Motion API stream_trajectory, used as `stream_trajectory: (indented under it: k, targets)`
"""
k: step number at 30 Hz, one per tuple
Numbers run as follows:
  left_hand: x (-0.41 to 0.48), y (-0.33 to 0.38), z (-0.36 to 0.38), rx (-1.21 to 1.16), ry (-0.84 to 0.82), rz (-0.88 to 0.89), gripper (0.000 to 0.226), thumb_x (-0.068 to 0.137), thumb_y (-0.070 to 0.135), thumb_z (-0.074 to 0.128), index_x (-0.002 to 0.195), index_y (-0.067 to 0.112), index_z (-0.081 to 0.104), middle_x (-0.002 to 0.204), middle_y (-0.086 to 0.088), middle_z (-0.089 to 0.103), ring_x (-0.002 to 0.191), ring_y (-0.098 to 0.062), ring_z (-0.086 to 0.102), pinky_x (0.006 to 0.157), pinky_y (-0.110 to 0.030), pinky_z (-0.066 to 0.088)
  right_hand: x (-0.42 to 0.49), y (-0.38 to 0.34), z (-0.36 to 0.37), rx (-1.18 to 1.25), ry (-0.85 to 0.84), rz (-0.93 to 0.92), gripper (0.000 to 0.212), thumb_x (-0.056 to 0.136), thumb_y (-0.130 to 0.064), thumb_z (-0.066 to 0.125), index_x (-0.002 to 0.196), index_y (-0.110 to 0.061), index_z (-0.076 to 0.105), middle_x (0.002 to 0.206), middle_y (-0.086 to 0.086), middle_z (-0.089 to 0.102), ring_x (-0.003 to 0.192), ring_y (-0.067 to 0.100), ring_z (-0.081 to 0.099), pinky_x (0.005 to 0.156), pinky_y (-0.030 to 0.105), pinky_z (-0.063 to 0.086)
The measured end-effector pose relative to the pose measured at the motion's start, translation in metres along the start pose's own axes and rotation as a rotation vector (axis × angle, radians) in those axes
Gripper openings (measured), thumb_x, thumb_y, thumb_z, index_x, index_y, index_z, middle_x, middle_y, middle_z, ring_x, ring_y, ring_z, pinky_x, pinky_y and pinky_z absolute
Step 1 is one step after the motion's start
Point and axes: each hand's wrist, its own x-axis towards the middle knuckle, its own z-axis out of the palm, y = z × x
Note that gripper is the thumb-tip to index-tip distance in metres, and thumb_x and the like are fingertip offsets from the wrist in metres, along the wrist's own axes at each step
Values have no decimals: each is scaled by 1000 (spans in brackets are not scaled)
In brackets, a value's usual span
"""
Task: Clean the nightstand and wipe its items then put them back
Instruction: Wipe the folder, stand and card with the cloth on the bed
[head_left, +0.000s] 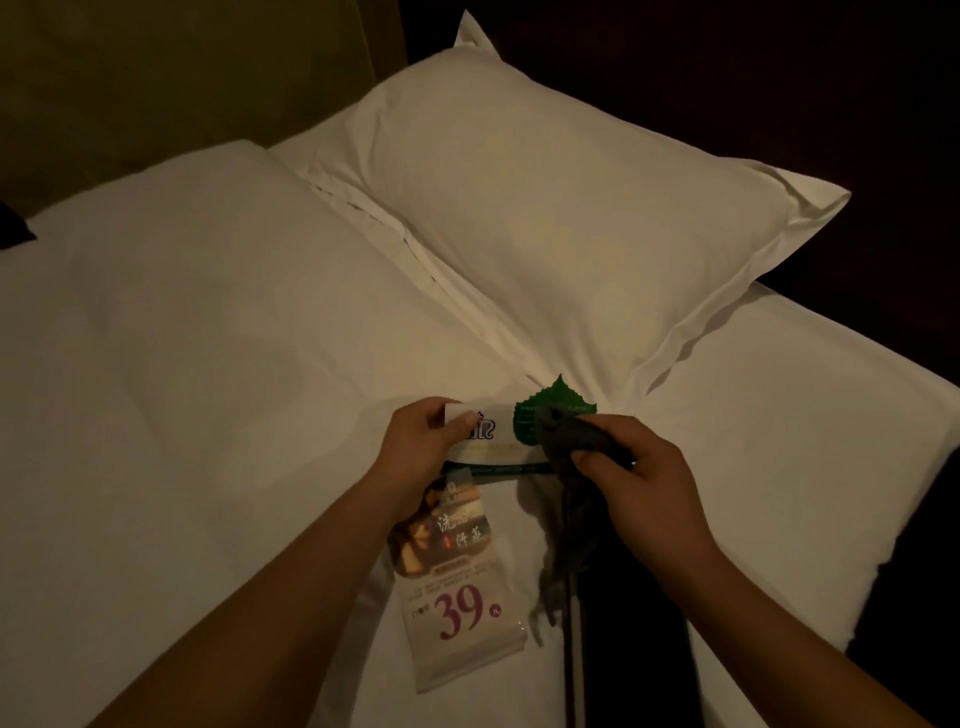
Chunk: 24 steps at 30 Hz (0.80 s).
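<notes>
Over the white bed, my left hand grips the left end of a white card that has a green leaf shape at its right end. My right hand holds a dark grey cloth pressed against the card's right end, and the rest of the cloth hangs down. Below the hands, a clear-sleeved sign printed with "39" lies flat on the sheet.
A white pillow lies behind the hands on the bed. To the right the mattress edge drops into a dark gap. The room is dim, with a dark wall at the back.
</notes>
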Motion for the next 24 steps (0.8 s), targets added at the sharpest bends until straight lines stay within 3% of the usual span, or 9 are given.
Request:
stream_trajectory:
  k: [4,7,9,11,14,19,22,24]
  targets:
    - [-26,13,3,-260,89,52,16,96,21,61,98,10,72,94,-13,77,85,-29,74,70,-41,62,-6,-15,4,-103,34,-207,34,87,-9,63,107,-36,69,109,-15,64,103,1,59,91,26,48]
    - [-41,28,6,-395,120,82,21,99,26,56,102,12,71,98,-13,77,86,-27,75,66,-40,61,-13,-24,9,-139,50,-303,34,89,-10,63,118,-26,67,120,-9,60,113,11,56,97,31,47]
    - [-53,39,8,-503,128,59,25,100,31,53,101,14,71,100,-12,77,88,-27,74,65,-37,61,-13,-33,5,-153,122,-354,36,89,-10,63,122,-25,65,124,-8,58,115,13,54,98,26,44]
    - [-66,43,8,-603,123,20,29,100,34,51,103,14,71,105,-14,76,94,-29,73,73,-41,62,-8,-40,-2,-167,225,-372,37,90,-13,62,125,-25,63,126,-7,56,117,14,52,98,22,42]
    - [-87,44,13,-698,88,-55,37,97,41,52,115,13,69,112,-17,74,103,-35,70,86,-49,59,-3,-46,-8,-235,307,-310,38,91,-18,63,128,-24,61,129,-3,54,119,17,49,99,28,41]
    - [-110,51,30,-783,-27,-107,52,89,46,51,127,13,63,121,-20,69,112,-37,66,93,-55,54,-29,-42,13,-601,69,-353,42,89,-17,66,130,-20,61,138,6,51,115,26,47,95,37,46]
    - [-118,48,33,-860,-119,-201,59,95,49,45,136,8,58,132,-23,63,125,-37,58,110,-52,41,-45,-45,20,-501,-34,-384,39,89,-19,64,128,-25,63,134,0,53,116,20,48,95,30,44]
    - [-124,48,31,-940,-157,-246,57,97,50,45,128,6,65,121,-22,69,112,-35,67,98,-47,51,-53,-51,22,-416,-46,-404,37,89,-20,63,125,-29,64,131,-3,54,115,16,49,93,24,42]
